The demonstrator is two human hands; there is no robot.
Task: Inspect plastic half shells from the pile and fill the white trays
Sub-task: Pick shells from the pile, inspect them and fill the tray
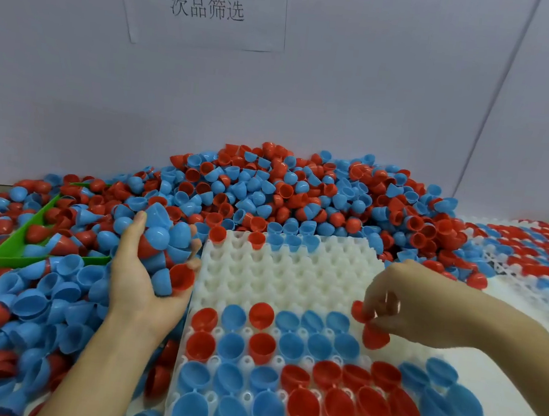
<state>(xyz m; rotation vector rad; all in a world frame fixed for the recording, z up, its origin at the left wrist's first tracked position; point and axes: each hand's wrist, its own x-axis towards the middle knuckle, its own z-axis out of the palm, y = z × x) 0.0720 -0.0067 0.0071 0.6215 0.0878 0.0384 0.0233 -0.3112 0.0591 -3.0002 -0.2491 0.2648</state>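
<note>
Against a pale wall, the heaped pile of red and blue plastic half shells [301,193] backs the white dimpled plastic tray [293,271]. Left hand [148,269] cradles a handful beside it; right hand [391,305] pinches a red half shell [375,337] just over the tray's right edge, an unfilled pocket apparently directly below.

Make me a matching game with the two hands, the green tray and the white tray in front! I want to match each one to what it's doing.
Things:
1. left hand
2. right hand
3. green tray
4. white tray

States:
A. lies half buried in the pile
B. near rows filled, middle bare
C. holds a bunch of blue and red shells
D. pinches red shells over the tray

Pairs: 1-C, 2-D, 3-A, 4-B
</note>
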